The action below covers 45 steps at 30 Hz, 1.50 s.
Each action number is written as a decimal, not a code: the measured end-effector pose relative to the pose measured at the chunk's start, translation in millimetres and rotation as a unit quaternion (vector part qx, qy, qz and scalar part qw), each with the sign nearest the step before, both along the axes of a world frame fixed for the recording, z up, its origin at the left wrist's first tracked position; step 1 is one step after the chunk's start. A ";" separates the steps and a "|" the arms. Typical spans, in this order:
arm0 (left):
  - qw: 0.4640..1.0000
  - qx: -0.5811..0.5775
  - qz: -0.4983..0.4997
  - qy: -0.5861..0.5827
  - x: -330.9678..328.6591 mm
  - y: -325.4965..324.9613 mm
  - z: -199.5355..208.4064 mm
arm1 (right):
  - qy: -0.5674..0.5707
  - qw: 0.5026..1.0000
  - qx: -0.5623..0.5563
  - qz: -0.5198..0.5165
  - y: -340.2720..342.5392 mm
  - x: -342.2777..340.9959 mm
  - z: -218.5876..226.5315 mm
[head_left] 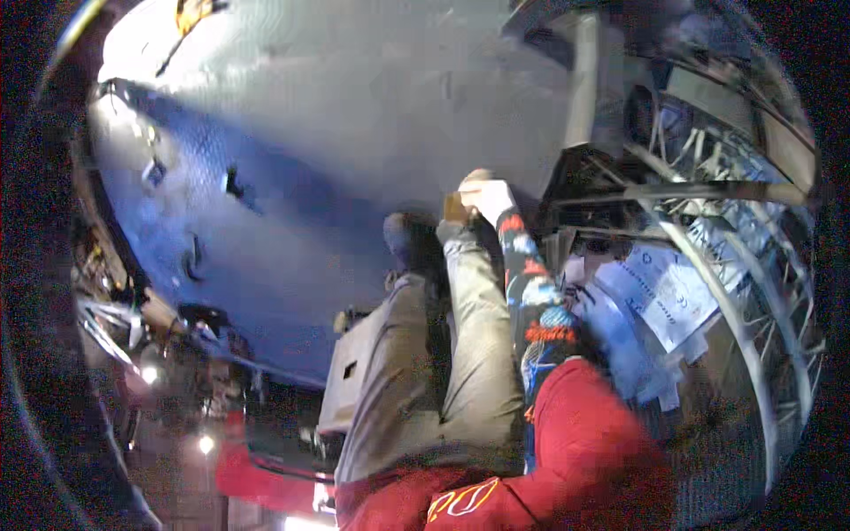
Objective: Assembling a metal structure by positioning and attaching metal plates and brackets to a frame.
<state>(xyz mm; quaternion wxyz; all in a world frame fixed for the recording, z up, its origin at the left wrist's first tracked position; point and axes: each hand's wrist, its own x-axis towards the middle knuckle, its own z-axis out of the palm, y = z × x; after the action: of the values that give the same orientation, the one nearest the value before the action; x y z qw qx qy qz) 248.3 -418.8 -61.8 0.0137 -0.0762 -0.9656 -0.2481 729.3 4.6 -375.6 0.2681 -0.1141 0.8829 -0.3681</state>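
Note:
My right arm, in a red sleeve over a patterned cuff, reaches down past my right knee. At its end my right hand [489, 200] is closed on a small brown flat piece [456, 207], just above my right shoe. Motion blur hides what the piece is exactly. My left arm shows only as a red sleeve [266, 478] at the lower left. I cannot make out my left hand there.
I sit with my grey-trousered legs [482, 354] forward. A pale box [350, 372] with a dark slot stands left of them. Right: a metal-tube frame [708, 265] and a bag with papers [668, 296]. Small dark items [235, 184] lie on the grey-blue floor [310, 221].

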 end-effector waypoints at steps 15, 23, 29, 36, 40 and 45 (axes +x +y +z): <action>0.990 0.039 0.126 0.040 5.9 -8.6 15.2 | 0.025 0.686 -0.236 -0.688 92.7 -274.0 235.1; 0.994 -0.057 0.095 0.016 -3.9 62.1 46.3 | 0.278 0.841 -0.071 -0.459 159.4 -552.2 265.9; 0.989 -0.092 0.074 0.091 7.3 30.0 54.2 | 0.132 0.852 0.068 -0.503 132.8 -644.5 233.7; 0.978 -0.193 0.081 0.008 8.4 8.0 74.2 | 0.191 0.895 0.231 -0.329 29.7 -781.8 334.7; 0.991 -0.125 0.048 -0.014 -16.0 34.8 69.2 | 0.307 0.778 0.390 -0.386 21.2 -776.0 366.5; 0.915 -0.140 -0.055 -0.374 -99.9 31.9 63.4 | 0.230 0.828 0.368 -0.355 35.2 -781.6 334.5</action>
<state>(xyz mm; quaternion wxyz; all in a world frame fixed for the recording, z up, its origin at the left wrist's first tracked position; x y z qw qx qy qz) 148.4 -386.8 1.6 -0.3732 -0.0316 -0.9193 -0.1211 -52.3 39.8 -41.1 -0.0691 0.2329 0.9688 -0.0485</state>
